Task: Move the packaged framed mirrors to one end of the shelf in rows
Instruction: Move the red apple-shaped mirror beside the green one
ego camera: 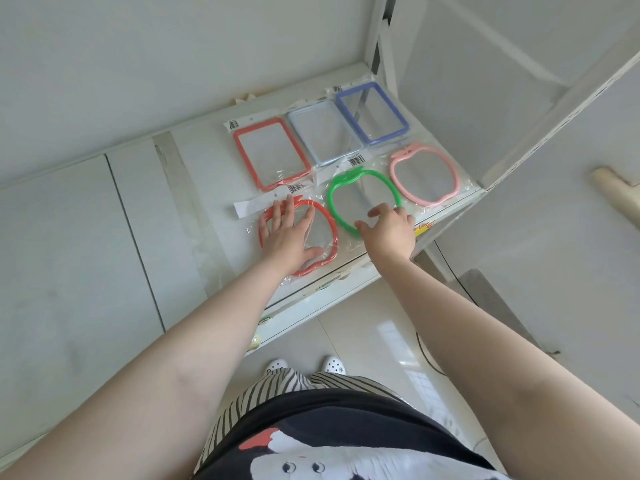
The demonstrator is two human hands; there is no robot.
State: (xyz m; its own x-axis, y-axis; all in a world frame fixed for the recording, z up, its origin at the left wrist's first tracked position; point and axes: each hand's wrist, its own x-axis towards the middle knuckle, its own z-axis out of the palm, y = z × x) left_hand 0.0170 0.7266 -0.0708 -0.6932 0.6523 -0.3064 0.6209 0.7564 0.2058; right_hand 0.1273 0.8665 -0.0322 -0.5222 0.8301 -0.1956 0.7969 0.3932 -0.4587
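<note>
Several packaged mirrors lie flat in two rows at the right end of the white shelf [194, 188]. The back row holds a red rectangular mirror [272, 154], a pale blue one [320, 131] and a dark blue one [372, 112]. In front lie a red apple-shaped mirror [327, 220], a green apple-shaped mirror [360, 199] and a pink apple-shaped mirror [424, 176]. My left hand [289, 237] rests flat, fingers spread, on the red apple mirror. My right hand [391, 228] touches the green apple mirror's near right rim, fingers apart.
The shelf's white upright post [375, 39] and side brace [554, 98] stand at the right end. A lower shelf edge [311, 306] shows below. The floor [381, 341] and my white shoes [304, 365] are underneath. A pale object [616, 195] pokes in at far right.
</note>
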